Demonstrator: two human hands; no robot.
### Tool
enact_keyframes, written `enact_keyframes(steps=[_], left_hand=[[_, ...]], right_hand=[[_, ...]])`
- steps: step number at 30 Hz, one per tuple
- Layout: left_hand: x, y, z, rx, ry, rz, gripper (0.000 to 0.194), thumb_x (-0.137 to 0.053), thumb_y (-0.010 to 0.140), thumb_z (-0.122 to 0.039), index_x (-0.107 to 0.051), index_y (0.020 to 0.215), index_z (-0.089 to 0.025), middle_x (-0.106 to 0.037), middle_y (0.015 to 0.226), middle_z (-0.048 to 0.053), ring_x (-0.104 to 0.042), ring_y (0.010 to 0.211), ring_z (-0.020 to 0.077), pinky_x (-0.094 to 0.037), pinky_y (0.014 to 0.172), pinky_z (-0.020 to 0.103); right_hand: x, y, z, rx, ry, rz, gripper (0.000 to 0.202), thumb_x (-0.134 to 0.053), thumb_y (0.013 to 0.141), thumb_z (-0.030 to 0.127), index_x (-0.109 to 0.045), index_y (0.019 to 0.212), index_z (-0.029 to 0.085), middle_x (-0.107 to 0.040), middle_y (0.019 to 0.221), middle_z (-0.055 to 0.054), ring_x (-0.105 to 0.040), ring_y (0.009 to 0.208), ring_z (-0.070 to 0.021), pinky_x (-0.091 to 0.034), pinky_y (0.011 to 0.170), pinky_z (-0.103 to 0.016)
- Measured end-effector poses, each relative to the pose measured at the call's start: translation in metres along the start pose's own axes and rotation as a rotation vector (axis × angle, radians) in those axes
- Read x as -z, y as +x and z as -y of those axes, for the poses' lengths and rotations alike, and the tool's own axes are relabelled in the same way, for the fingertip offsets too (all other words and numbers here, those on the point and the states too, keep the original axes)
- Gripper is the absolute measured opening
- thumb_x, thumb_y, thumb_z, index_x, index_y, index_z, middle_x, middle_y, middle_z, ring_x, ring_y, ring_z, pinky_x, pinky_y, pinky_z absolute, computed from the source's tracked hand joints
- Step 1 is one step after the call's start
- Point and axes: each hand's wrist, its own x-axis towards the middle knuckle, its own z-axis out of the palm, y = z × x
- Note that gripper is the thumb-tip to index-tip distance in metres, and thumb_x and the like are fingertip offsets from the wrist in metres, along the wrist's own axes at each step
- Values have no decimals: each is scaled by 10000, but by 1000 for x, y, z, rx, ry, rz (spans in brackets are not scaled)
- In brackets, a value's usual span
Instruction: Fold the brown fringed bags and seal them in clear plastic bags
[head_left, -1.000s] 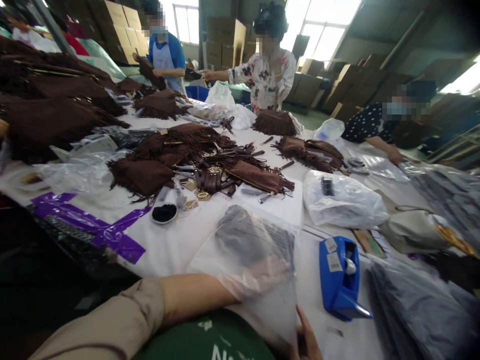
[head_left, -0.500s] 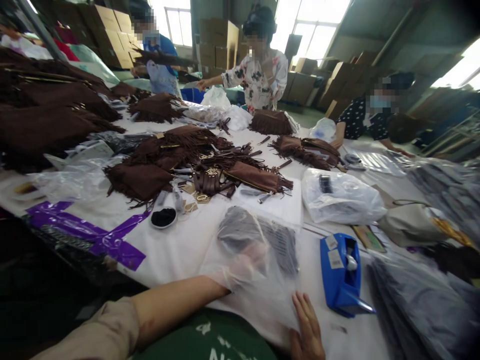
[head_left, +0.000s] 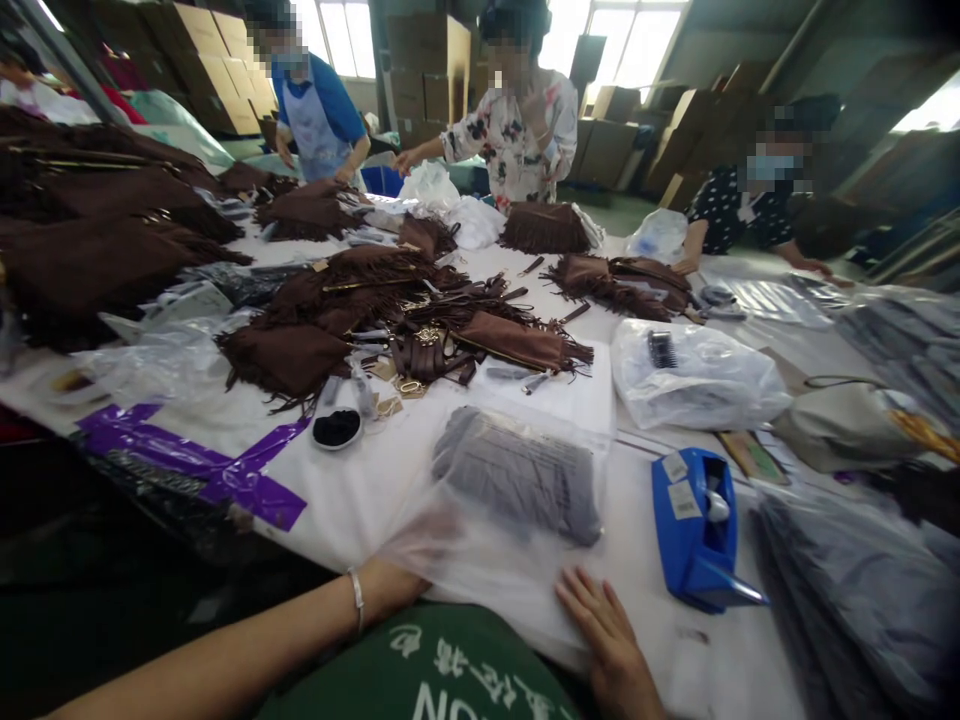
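A folded dark grey item (head_left: 517,475) lies inside a clear plastic bag (head_left: 487,555) on the white table in front of me. My left hand (head_left: 427,540) is at the bag's near left part, behind or inside the cloudy film; its fingers are blurred, so their grip cannot be made out. A bracelet circles that wrist. My right hand (head_left: 604,625) rests flat with its fingers stretched out, at the bag's near right edge. To the right of it stands a blue tape dispenser (head_left: 694,530).
Brown fringed bags (head_left: 292,355) and dark straps (head_left: 420,355) cover the table beyond. A small dish of black stuff (head_left: 337,430) sits left, near purple tape (head_left: 202,465). Grey items in plastic (head_left: 840,570) are stacked right. Several people stand across the table.
My left hand has drawn back toward me and left, from over the grey item to the bag's near end. My right hand has shifted slightly forward and left, fingers flat.
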Motion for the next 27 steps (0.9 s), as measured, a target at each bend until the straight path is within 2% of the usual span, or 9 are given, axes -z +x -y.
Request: enact_keyframes(steps=[3,5,7,11,14,16,18,22,27], left_hand=[[-17,9,-1,18,2,-2,559,-409,936,-283,-227,1460,-203,-348,1459,124,-356,1321,270,-327,1087,452],[-11,11,-7,33,-7,19,625,-496,890,-318,-260,1450,-172,-308,1475,142,-300,1345,315,-301,1096,479],[14,8,-20,45,-99,127,614,-538,867,-344,-328,1425,-196,-376,1445,109,-355,1317,307,-331,1084,444],[92,8,-59,48,-482,569,345,-429,947,-375,-574,1242,-273,-640,1185,-12,-616,1052,177,-484,909,236],[122,31,-75,138,-471,350,313,-438,949,-373,-634,1157,-245,-690,1071,-17,-650,960,152,-501,861,215],[117,52,-72,94,-332,31,315,-444,951,-324,-592,1209,-221,-647,1169,16,-603,1068,160,-461,956,257],[98,69,-60,-49,-148,-144,361,-457,942,-249,-510,1296,-204,-530,1330,61,-485,1231,186,-362,1077,344],[62,69,-33,-305,179,8,563,-489,898,-136,-319,1421,-258,-313,1480,65,-255,1377,240,-191,1141,508],[58,46,-18,-376,277,146,613,-422,911,-98,-229,1446,-325,-374,1439,-18,-351,1331,170,-261,1136,375]], right_hand=[[-6,-5,-9,-11,-13,31,731,-265,716,-7,-415,1373,276,-443,1414,-13,-363,1335,-202,-316,1085,-487],[-5,-6,-14,-18,-20,74,740,-276,701,-3,-417,1372,277,-446,1409,-24,-372,1329,-211,-350,1064,-499],[2,-5,-15,-56,-18,138,720,-304,699,13,-439,1359,266,-450,1403,-41,-379,1323,-234,-385,1035,-520],[39,19,-7,-116,79,368,528,-491,780,173,-519,1297,279,-493,1365,-51,-467,1258,-248,-473,985,-448],[63,68,6,-197,147,384,429,-524,866,365,-517,1290,299,-582,1281,-30,-541,1189,-206,-480,988,-381],[62,109,14,-198,123,190,470,-461,910,375,-430,1363,253,-470,1395,-53,-374,1329,-219,-381,1073,-428],[47,141,18,-155,53,43,532,-451,917,363,-335,1419,233,-350,1475,-61,-224,1397,-242,-299,1113,-476],[3,149,12,-28,-83,121,684,-557,853,367,-233,1451,289,-248,1517,-39,-173,1406,-290,-256,1106,-554],[-7,113,6,32,-100,180,692,-551,850,294,-215,1454,292,-259,1509,-14,-204,1401,-261,-297,1105,-514]])
